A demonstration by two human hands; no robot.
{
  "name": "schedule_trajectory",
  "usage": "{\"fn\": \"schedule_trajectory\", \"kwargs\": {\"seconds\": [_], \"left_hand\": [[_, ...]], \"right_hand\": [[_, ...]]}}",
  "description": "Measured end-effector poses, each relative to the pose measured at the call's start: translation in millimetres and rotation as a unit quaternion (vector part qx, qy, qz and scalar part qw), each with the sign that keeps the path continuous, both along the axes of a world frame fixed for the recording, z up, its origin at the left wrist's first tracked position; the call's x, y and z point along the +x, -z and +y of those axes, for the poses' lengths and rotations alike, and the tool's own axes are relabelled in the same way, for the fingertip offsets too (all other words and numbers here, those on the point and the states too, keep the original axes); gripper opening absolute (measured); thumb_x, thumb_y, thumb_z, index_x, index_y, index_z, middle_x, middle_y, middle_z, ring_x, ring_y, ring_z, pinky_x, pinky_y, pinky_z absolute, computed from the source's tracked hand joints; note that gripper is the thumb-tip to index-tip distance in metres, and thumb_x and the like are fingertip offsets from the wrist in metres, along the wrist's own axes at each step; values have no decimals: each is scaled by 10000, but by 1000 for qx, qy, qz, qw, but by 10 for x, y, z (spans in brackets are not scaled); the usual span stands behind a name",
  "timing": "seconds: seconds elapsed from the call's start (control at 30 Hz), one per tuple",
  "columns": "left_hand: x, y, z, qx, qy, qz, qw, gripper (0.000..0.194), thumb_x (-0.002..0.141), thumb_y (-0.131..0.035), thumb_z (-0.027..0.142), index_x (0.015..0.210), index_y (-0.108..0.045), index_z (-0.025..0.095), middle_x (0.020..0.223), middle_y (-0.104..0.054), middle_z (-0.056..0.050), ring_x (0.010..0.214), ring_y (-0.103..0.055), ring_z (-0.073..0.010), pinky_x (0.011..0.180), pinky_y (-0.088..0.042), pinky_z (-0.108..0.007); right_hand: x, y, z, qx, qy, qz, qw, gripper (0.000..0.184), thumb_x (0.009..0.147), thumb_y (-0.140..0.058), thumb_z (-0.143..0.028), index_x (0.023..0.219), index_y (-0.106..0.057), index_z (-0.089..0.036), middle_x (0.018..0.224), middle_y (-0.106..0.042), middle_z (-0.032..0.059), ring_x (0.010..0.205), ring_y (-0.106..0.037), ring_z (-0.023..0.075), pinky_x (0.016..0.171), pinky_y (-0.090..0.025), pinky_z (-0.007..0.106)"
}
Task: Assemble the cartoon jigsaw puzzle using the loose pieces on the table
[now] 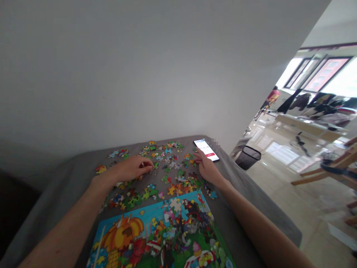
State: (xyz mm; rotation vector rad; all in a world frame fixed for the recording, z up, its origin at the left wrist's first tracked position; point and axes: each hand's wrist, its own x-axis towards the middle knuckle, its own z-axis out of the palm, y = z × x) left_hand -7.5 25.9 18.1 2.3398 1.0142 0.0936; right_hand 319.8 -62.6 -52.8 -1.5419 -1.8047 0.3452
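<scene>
A jigsaw puzzle (156,238), mostly filled with a bright cartoon scene, lies in front of me, with a pale gap (175,204) near its top edge. Beyond it, loose jigsaw pieces (170,163) are scattered over the grey cloth. My left hand (134,167) is low over the pieces on the left, thumb and fingertips curled together in a pinch; whether a piece is between them I cannot make out. My right hand (208,169) rests by the pieces on the right with its fingers apart, beside a phone (208,150), and holds nothing visible.
The grey cloth (267,223) covers the table and drops off at the right. A plain wall (139,74) stands right behind the table. A dark bin (248,157) and wooden furniture legs (320,171) are on the shiny floor to the right.
</scene>
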Motion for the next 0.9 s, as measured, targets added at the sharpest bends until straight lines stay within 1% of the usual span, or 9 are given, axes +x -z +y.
{"fn": "schedule_trajectory", "kwargs": {"seconds": [0.1, 0.17, 0.23, 0.27, 0.33, 0.4, 0.63, 0.8, 0.9], "left_hand": [[-24, 3, 32, 27, 2, -4, 1000, 393, 877, -477, 523, 980, -704, 219, 997, -748, -54, 886, -672, -219, 775, -483, -300], [-39, 4, 49, 36, 5, -7, 999, 396, 882, -476, 529, 983, -708, 224, 1008, -747, -49, 906, -667, -217, 792, -481, -300], [-52, 2, 59, 36, 7, -9, 999, 396, 888, -474, 530, 986, -709, 228, 997, -746, -42, 897, -668, -209, 788, -480, -294], [-57, 0, 61, 36, 8, -11, 999, 394, 890, -473, 528, 988, -709, 228, 992, -746, -39, 894, -669, -206, 786, -479, -290], [-63, -7, 59, 37, 8, -13, 999, 394, 891, -473, 524, 993, -710, 226, 987, -744, -40, 892, -671, -204, 781, -479, -286], [-62, -17, 49, 37, 6, -13, 999, 395, 889, -474, 521, 991, -710, 221, 984, -743, -45, 889, -673, -206, 776, -481, -288], [-50, -35, 24, 37, 5, -7, 999, 386, 896, -474, 505, 991, -709, 214, 980, -745, -50, 875, -676, -206, 768, -483, -291], [-81, -14, 55, 41, 7, -9, 999, 382, 906, -476, 493, 1007, -712, 210, 995, -744, -58, 893, -680, -212, 772, -490, -293], [-98, 6, 82, 91, 17, -6, 996, 356, 923, -468, 445, 1023, -714, 207, 1061, -728, -71, 984, -667, -221, 866, -490, -310]], "right_hand": [[42, -27, 6, 12, -15, 70, 997, 817, 798, -354, -50, 1584, -189, -202, 1445, -536, 170, 1066, -690, 201, 932, -557, 433], [130, -82, -26, 35, 15, 21, 999, 718, 822, -393, -99, 1528, -341, -212, 1413, -565, 150, 1125, -656, 228, 961, -534, 450], [240, -140, -82, 44, 86, -68, 993, 634, 851, -473, -193, 1483, -422, -197, 1407, -570, 153, 1240, -576, 285, 1046, -462, 496], [294, -161, -114, 33, 129, -109, 985, 658, 858, -525, -263, 1498, -398, -176, 1439, -539, 169, 1305, -517, 321, 1084, -415, 523], [384, -177, -166, -15, 196, -156, 968, 871, 834, -619, -420, 1560, -250, -111, 1523, -428, 220, 1395, -402, 391, 1117, -352, 567], [440, -161, -186, -65, 224, -168, 958, 1043, 808, -646, -506, 1584, -108, -64, 1564, -343, 258, 1425, -349, 424, 1118, -333, 583], [536, -56, -50, -56, 234, -118, 964, 1015, 783, -629, -379, 1576, -86, -53, 1507, -430, 252, 1392, -423, 376, 1128, -342, 527], [686, 68, -24, -21, 223, -91, 970, 921, 804, -617, -379, 1556, -183, -73, 1530, -409, 239, 1403, -420, 345, 1147, -336, 512], [698, 89, -11, 25, 227, -106, 968, 809, 836, -605, -421, 1519, -306, -109, 1506, -448, 219, 1394, -422, 359, 1139, -335, 550]]}}
